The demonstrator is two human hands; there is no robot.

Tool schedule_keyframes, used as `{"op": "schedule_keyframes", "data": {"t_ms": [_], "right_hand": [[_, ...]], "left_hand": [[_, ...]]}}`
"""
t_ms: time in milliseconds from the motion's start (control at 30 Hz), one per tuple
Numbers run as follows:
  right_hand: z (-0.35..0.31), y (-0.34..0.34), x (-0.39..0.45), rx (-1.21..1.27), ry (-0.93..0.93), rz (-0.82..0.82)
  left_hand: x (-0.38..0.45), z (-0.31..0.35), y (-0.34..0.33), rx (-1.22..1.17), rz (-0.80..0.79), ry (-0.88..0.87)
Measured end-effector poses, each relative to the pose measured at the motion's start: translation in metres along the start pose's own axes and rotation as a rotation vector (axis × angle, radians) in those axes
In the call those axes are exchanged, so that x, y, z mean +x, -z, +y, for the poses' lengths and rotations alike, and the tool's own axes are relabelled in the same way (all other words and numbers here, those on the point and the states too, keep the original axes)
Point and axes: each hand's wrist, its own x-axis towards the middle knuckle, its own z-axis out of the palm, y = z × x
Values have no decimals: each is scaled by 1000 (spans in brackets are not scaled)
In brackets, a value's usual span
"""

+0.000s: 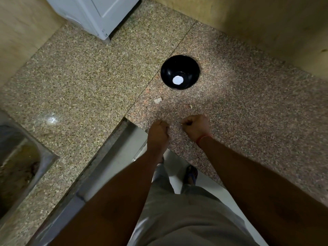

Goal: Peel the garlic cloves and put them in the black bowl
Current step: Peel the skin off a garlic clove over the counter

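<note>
The black bowl (180, 72) stands on the speckled granite counter (88, 82), and a round white spot shows at its bottom. A pale garlic piece (158, 100) lies in front of the bowl, with a small clove (190, 106) to its right. Both my hands hover over the counter's near edge, a little apart. My left hand (158, 130) has its fingers curled, and nothing shows in it. My right hand (195, 124) is curled too, and a small pale bit of garlic peeks out at its fingertips. What sits inside either fist is hidden.
A steel sink (19, 162) is sunk into the counter at the left. A white appliance (95, 13) stands at the back. Walls close off the back right. Below the counter edge are my legs and the floor (177, 180).
</note>
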Motion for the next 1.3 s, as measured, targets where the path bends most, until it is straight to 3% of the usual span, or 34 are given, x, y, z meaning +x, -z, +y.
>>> {"op": "schedule_keyframes", "data": {"t_ms": [133,300,533,733,833,900,1000,1067,1167,1300], "right_hand": [[7,1,-4,-15,70,18],[13,5,-9,-88,193,27],[16,-1,-19,32,41,-20],[15,-17,-27,29,35,-62],[11,-28,-37,72,19,-75],[4,-36,-48,118,-6,-110],[-6,-54,-65,233,-72,-194],[-16,-72,-80,307,-134,-290],[-32,-107,-106,332,-148,-402],[-54,-167,-155,259,-103,-559]], "left_hand": [[-9,8,-2,-80,98,168],[-13,20,-7,-85,139,164],[-20,30,-15,-16,163,144],[-37,33,-7,117,115,54],[-52,24,-6,152,80,135],[-67,10,-7,5,130,332],[-99,-8,-3,-455,308,703],[-127,-22,4,-792,406,842],[-170,-45,23,-1172,514,935],[-239,-92,47,-1405,608,974]]}}
